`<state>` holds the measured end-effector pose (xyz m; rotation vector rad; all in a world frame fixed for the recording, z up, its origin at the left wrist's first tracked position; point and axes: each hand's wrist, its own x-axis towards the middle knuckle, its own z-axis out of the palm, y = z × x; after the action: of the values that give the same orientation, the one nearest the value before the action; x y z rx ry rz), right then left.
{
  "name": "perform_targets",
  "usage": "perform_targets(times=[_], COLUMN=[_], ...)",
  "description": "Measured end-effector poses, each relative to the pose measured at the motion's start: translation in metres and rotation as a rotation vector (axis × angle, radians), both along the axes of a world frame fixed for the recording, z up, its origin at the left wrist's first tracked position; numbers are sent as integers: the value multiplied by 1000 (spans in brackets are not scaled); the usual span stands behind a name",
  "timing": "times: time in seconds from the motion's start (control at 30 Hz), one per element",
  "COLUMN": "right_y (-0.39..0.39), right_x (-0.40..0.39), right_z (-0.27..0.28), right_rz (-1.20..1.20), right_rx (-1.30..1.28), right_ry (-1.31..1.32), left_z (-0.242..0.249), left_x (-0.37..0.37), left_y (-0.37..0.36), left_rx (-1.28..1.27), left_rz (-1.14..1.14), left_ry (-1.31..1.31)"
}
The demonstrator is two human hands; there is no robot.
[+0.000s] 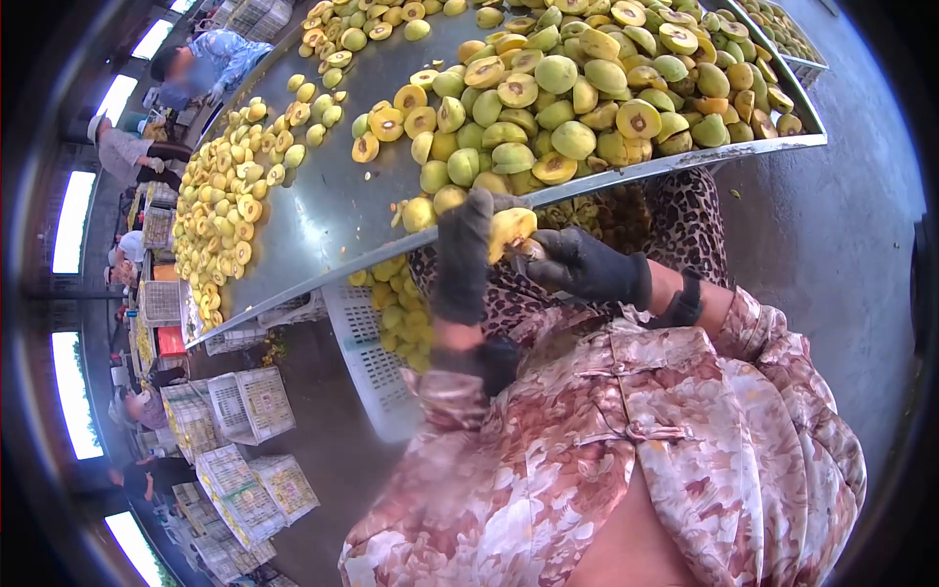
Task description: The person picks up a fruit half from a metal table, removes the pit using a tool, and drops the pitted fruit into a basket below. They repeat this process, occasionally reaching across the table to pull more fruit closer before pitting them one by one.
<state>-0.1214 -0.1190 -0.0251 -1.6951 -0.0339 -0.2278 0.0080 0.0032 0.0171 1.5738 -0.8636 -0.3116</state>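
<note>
My left hand (465, 245), in a dark glove, holds a yellow fruit half (511, 231) just past the table's near edge. From the right, my right hand (584, 266), also gloved, closes on a small tool (531, 251) whose tip meets the fruit half; its exact shape is partly hidden by the fingers. Beyond both hands, a large pile of halved fruit (555, 112), green outside with brown centers, lies on the metal table (323, 215). A second heap of fruit halves (220, 210) is at the table's left end.
A white perforated crate (377, 362) with fruit stands below the table edge, left of my lap. Stacked crates (235, 484) stand on the floor at lower left. A person in a blue patterned top (230, 61) and other people are at the far left.
</note>
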Motion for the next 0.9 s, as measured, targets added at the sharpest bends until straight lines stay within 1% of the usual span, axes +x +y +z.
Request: perform_targets(times=[0.07,0.1,0.13,0.2,0.23,0.27,0.33,0.37,0.43,0.47,0.5,0.53,0.57,0.63,0.67,0.7,0.73,0.8,0.83,0.9], right_y=[1,2,4,8,9,8,2,2,3,4,6,8,9,-3,-13,-27,-39,-36,-30,-31], right_x=[1,3,5,8,8,8,5,1,0,1,-3,-10,-15,-15,-18,-27,-29,-23,-27,-10], right_z=[2,6,11,17,12,6,3,8,12,15,22,39,48,23,3,-25,-46,-58,-62,-58], right_rz=[34,-7,-47,-92,-141,-68,65,96,108,118,58,-5,-69,-104,-122,34,189,-6,-82,-123], right_rx=[74,85,94,87,-4,12,37,101,122,134,3,-132,-264,-292,-306,-650,-982,-793,-688,-551], right_ry=[25,-26,-76,-85,-127,-112,-70,-40,-148,-202,-279,-357,-432,-230,-123,228,586,452,400,275], left_z=[1,-1,1,7,10,13,23,23,29,36,44,29,27,-4,-33,-50,-53,-53,-43,-64], left_x=[14,11,2,-22,-25,-22,-23,-24,-23,-24,-25,-11,-5,42,79,106,117,141,144,181], left_y=[0,-6,-14,-22,-21,-16,-16,-18,-16,-11,-7,0,9,61,95,117,117,104,79,24], left_rx=[-29,-139,-227,-404,-375,-285,-228,-267,-275,-292,-321,-421,-461,-388,-86,294,274,210,133,130], left_rz=[-75,54,79,134,124,70,-96,-109,-153,-135,-102,-64,185,272,295,470,456,427,383,235], left_ry=[197,96,134,208,193,355,258,224,256,441,627,672,692,670,460,206,60,-232,-10,-156])
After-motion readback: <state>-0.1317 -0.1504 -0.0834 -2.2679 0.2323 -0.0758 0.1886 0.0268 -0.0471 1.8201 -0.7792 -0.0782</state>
